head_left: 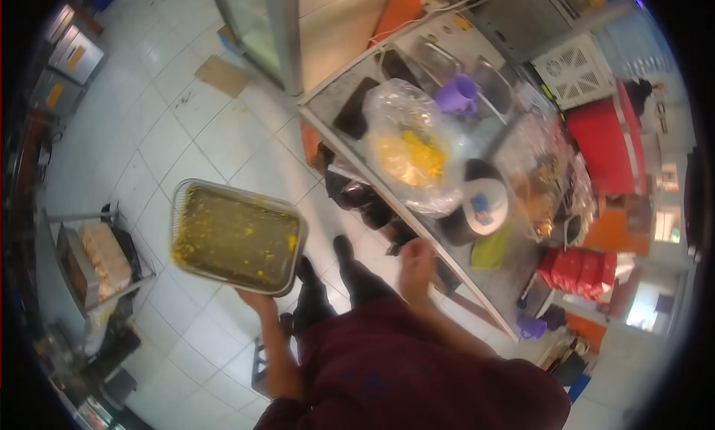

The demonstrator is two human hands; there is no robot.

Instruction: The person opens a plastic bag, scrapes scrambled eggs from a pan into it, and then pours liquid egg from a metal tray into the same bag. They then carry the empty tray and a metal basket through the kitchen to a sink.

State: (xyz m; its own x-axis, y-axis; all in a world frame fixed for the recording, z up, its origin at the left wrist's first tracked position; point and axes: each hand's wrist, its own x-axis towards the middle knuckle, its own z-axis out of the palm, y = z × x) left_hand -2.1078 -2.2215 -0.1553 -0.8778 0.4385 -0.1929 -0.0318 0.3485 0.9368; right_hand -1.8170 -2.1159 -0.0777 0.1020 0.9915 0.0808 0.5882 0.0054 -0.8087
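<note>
My left hand grips the near edge of a rectangular metal tray, holding it out over the floor, left of my legs. Yellow bits cling to the tray's base and sides. My right hand hangs beside the table's front edge, fingers curled in, with nothing seen in it. On the metal table nearest that hand is a large clear plastic bag with yellow food in it. A white roll with a blue piece on top stands to its right, near a green cloth.
Purple jug, dark trays and more plastic bags crowd the table. Red boxes stand beyond its right end. Black bags lie under the table edge. A glass-fronted cabinet stands ahead; a rack with cartons is at left.
</note>
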